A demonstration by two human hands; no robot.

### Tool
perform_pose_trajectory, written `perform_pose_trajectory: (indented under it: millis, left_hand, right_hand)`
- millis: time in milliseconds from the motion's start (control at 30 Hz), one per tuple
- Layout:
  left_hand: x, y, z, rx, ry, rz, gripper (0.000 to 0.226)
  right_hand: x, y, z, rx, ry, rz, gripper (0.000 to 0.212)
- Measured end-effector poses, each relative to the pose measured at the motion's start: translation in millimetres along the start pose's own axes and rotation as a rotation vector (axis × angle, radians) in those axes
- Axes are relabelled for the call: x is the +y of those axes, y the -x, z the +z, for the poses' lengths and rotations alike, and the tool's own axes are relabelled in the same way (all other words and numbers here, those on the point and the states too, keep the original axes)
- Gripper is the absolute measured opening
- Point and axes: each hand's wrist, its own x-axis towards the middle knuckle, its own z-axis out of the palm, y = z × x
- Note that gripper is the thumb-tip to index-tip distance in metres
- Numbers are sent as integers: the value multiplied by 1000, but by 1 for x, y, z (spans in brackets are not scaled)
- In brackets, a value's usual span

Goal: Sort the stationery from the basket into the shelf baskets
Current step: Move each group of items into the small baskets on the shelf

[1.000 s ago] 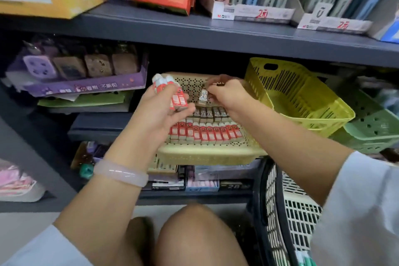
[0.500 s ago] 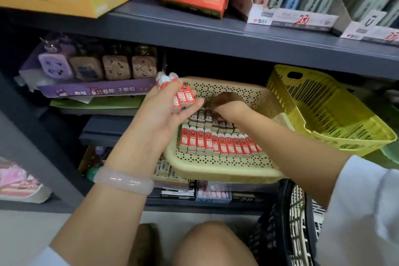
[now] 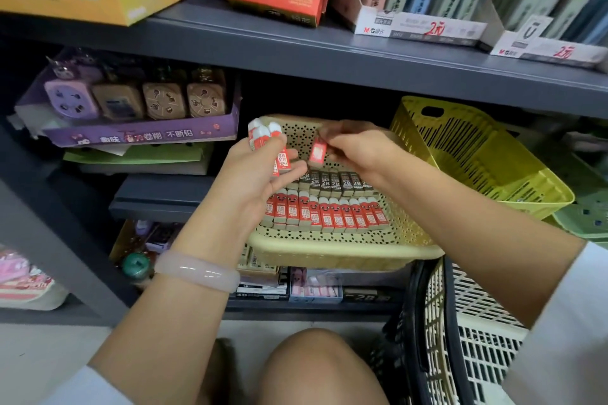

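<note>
We see a grey metal shelf (image 3: 329,52) carrying a beige perforated plastic basket (image 3: 345,250) with neat rows of small rectangular erasers (image 3: 329,214). Above it, our left hand (image 3: 253,181) grips a bundle of red-sleeved erasers (image 3: 266,138), fingers curled around them. Our right hand (image 3: 358,149) pinches one red eraser (image 3: 317,151).

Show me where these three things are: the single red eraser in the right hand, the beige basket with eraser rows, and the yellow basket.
single red eraser (image 3: 317,151), head view, middle of its red wrapper.
beige basket (image 3: 329,255), head view, bare front rim.
yellow basket (image 3: 487,154), head view, inner slotted wall.
</note>
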Motion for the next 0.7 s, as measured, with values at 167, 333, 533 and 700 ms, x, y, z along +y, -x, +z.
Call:
perform_pose_trajectory:
  millis: [167, 333, 533, 700]
  left_hand:
    - [0, 2, -1, 10, -16, 9, 7]
    - [0, 2, -1, 3, -3, 15, 7]
    - [0, 2, -3, -12, -4, 13, 6]
    - [-4, 3, -1, -52, -58, 15, 3]
  right_hand:
    - [28, 8, -2, -116, 517, 209, 20]
    - [37, 8, 9, -95, 441, 215, 22]
    - [35, 11, 8, -89, 479, 210, 13]
    - [13, 18, 5, -95, 197, 3, 16]
